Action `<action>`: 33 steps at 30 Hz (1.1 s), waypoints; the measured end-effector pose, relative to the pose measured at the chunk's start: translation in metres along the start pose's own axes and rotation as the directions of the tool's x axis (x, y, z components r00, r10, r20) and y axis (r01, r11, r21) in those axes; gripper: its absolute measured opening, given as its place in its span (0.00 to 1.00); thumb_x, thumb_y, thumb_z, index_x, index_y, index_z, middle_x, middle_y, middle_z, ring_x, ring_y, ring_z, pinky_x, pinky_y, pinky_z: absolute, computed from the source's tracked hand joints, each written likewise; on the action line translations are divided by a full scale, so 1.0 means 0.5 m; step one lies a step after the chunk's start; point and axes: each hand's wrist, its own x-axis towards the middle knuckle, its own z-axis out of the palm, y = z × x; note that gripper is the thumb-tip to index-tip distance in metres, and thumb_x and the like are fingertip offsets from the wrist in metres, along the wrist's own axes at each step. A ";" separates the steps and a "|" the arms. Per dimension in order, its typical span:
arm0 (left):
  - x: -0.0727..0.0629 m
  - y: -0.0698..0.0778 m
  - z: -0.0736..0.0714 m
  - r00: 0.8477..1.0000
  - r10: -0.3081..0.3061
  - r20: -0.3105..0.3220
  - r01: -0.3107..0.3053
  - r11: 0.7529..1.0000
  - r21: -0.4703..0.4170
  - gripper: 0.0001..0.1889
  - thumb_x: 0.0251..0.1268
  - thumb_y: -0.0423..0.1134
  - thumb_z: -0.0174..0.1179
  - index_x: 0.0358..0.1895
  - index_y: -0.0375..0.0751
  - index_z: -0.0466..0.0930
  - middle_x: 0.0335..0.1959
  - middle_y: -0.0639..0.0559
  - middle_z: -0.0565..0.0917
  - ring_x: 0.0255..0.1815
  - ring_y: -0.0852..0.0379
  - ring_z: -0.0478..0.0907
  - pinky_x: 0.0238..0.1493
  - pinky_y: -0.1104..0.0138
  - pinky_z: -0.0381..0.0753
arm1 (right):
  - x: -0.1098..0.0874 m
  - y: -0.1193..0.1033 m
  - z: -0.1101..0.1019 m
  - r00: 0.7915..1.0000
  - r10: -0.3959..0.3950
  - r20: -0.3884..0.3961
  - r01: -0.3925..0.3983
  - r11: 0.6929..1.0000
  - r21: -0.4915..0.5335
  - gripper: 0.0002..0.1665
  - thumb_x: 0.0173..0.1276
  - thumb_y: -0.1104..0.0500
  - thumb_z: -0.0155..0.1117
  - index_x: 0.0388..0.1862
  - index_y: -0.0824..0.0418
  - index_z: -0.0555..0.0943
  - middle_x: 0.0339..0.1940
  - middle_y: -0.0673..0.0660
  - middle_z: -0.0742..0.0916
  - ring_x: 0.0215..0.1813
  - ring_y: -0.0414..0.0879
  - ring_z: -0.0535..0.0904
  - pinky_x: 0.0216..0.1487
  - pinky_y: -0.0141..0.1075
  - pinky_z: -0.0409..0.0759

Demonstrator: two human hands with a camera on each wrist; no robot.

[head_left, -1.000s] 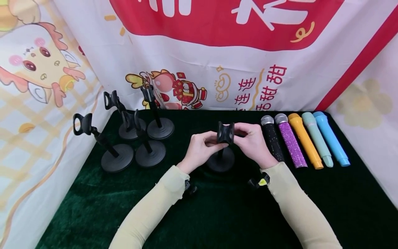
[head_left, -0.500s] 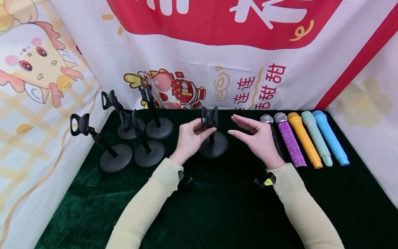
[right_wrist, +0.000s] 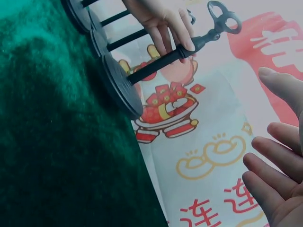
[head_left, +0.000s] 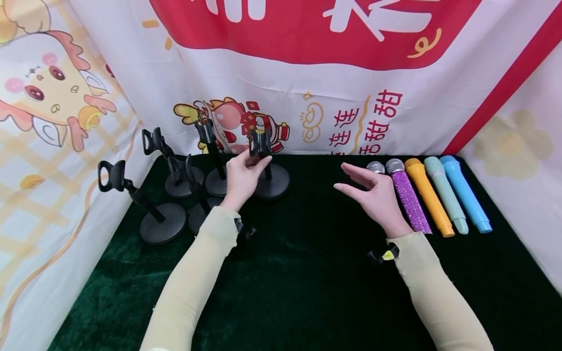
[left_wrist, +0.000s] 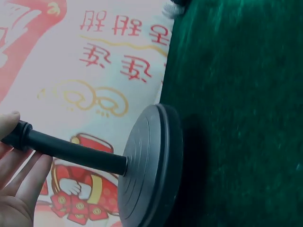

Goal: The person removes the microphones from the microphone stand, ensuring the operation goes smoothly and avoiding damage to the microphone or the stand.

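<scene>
My left hand (head_left: 241, 178) grips a black desktop microphone stand (head_left: 273, 184) near the top of its pole, below the clip. The left wrist view shows the pole (left_wrist: 78, 152) and the round base (left_wrist: 149, 165), with a dark shadow beside it on the cloth. Whether the base touches the table I cannot tell. My right hand (head_left: 376, 200) hovers, fingers extended and thumb apart, holding nothing. Behind it lies a black microphone (head_left: 375, 167), mostly hidden except for its silver head. A purple glitter microphone (head_left: 410, 199) lies just right of that hand.
Several more black microphone stands (head_left: 162, 223) are grouped at the left, some partly behind my left arm. Right of the purple microphone lie orange (head_left: 430, 197), mint green (head_left: 446, 196) and blue (head_left: 467, 195) microphones. A printed cloth backdrop (head_left: 303, 78) borders the green table (head_left: 298, 282).
Both hands were on the stand; the right hand has let go and drawn back to the right. My left hand has carried the stand left and back, beside the other stands.
</scene>
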 end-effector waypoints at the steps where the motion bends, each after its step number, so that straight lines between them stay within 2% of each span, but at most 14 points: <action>1: 0.004 -0.004 -0.002 1.000 -0.003 -0.001 0.003 1.000 0.007 0.14 0.67 0.45 0.70 0.51 0.43 0.88 0.45 0.51 0.89 0.44 0.58 0.87 0.50 0.62 0.86 | 0.000 0.002 -0.002 1.000 0.006 -0.001 -0.006 1.000 -0.011 0.32 0.60 0.46 0.80 0.63 0.50 0.84 0.60 0.48 0.86 0.62 0.45 0.81 0.60 0.32 0.78; 10: 0.022 -0.031 -0.020 0.998 -0.050 -0.027 0.051 0.998 0.025 0.15 0.68 0.45 0.69 0.54 0.43 0.88 0.46 0.51 0.89 0.47 0.58 0.87 0.54 0.62 0.84 | 0.002 0.017 -0.016 0.998 0.064 0.016 -0.063 0.997 -0.054 0.36 0.60 0.42 0.79 0.66 0.50 0.82 0.62 0.50 0.84 0.65 0.48 0.78 0.66 0.47 0.75; 14: 0.022 -0.033 -0.020 0.997 -0.079 0.013 0.078 0.995 0.056 0.16 0.69 0.48 0.68 0.54 0.47 0.88 0.47 0.53 0.89 0.46 0.61 0.86 0.54 0.63 0.84 | 0.006 0.023 -0.025 0.997 0.075 -0.004 -0.075 0.995 -0.066 0.36 0.60 0.45 0.80 0.66 0.50 0.82 0.64 0.52 0.84 0.66 0.47 0.78 0.67 0.43 0.75; 18: 0.014 -0.037 -0.019 0.988 -0.148 0.034 0.146 0.987 0.064 0.18 0.69 0.47 0.69 0.58 0.46 0.85 0.50 0.52 0.88 0.49 0.61 0.86 0.53 0.64 0.84 | 0.012 0.030 -0.033 0.997 0.071 -0.023 -0.072 0.994 -0.081 0.36 0.59 0.45 0.80 0.67 0.50 0.81 0.64 0.52 0.83 0.67 0.45 0.77 0.68 0.43 0.73; 21: -0.001 -0.039 -0.026 0.980 -0.195 0.035 0.192 0.979 0.067 0.26 0.67 0.51 0.69 0.65 0.45 0.81 0.57 0.51 0.85 0.55 0.60 0.83 0.57 0.65 0.82 | 0.017 0.036 -0.039 0.998 0.062 -0.023 -0.065 0.991 -0.116 0.37 0.60 0.42 0.79 0.67 0.48 0.81 0.65 0.50 0.82 0.67 0.44 0.76 0.70 0.45 0.72; 23: -0.015 -0.037 -0.031 0.978 -0.205 0.047 0.201 0.977 0.073 0.33 0.65 0.57 0.69 0.69 0.47 0.77 0.63 0.53 0.81 0.62 0.60 0.79 0.62 0.64 0.78 | 0.019 0.038 -0.046 0.998 0.062 -0.014 -0.063 0.987 -0.150 0.39 0.60 0.41 0.79 0.69 0.47 0.79 0.67 0.50 0.81 0.69 0.45 0.75 0.70 0.46 0.71; 28: -0.070 -0.014 -0.032 0.970 -0.227 0.082 0.213 0.965 0.153 0.44 0.62 0.67 0.66 0.77 0.50 0.66 0.74 0.56 0.69 0.73 0.57 0.66 0.73 0.57 0.65 | 0.023 0.037 -0.067 0.995 0.097 0.030 -0.087 0.965 -0.246 0.45 0.61 0.34 0.74 0.76 0.40 0.71 0.75 0.48 0.73 0.74 0.49 0.67 0.73 0.55 0.65; 30: -0.095 -0.001 -0.030 0.962 -0.237 0.133 0.209 0.958 0.194 0.46 0.62 0.68 0.65 0.79 0.51 0.63 0.77 0.55 0.65 0.76 0.55 0.61 0.75 0.53 0.61 | 0.024 0.035 -0.075 0.992 0.117 0.044 -0.099 0.951 -0.292 0.47 0.61 0.31 0.72 0.78 0.36 0.67 0.77 0.47 0.69 0.76 0.49 0.64 0.73 0.58 0.63; 33: -0.126 0.019 -0.023 0.942 -0.235 0.238 0.177 0.954 0.242 0.48 0.62 0.69 0.65 0.80 0.53 0.58 0.80 0.54 0.59 0.80 0.54 0.53 0.77 0.49 0.55 | 0.027 0.031 -0.084 0.989 0.130 0.070 -0.097 0.929 -0.357 0.50 0.62 0.29 0.70 0.80 0.35 0.62 0.80 0.46 0.65 0.78 0.51 0.60 0.74 0.60 0.60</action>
